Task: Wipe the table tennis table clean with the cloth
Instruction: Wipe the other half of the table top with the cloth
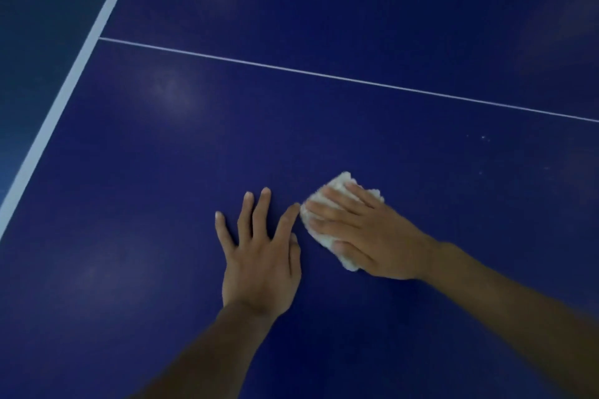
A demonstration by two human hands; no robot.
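the white cloth (338,185) lies on the blue worktop (324,126), long axis running away from the person — the right hand (366,236) presses it with straight fingers (327,207). just beside it the left hand (259,262) rests spread flat, in the way leftward; pale specks (483,138) sit to the right.

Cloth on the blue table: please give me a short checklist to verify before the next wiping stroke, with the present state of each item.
1. Cloth lies on the table: ok.
2. Right hand presses the cloth with straight fingers: ok.
3. Left hand rests flat on the table: ok.
4. Left hand clear of the cloth: cannot tell; its forefinger tip is at the cloth's edge.
5. Surface to the far right is clean: not ok; white specks show there.
6. Cloth is damp, underside clean: cannot tell.
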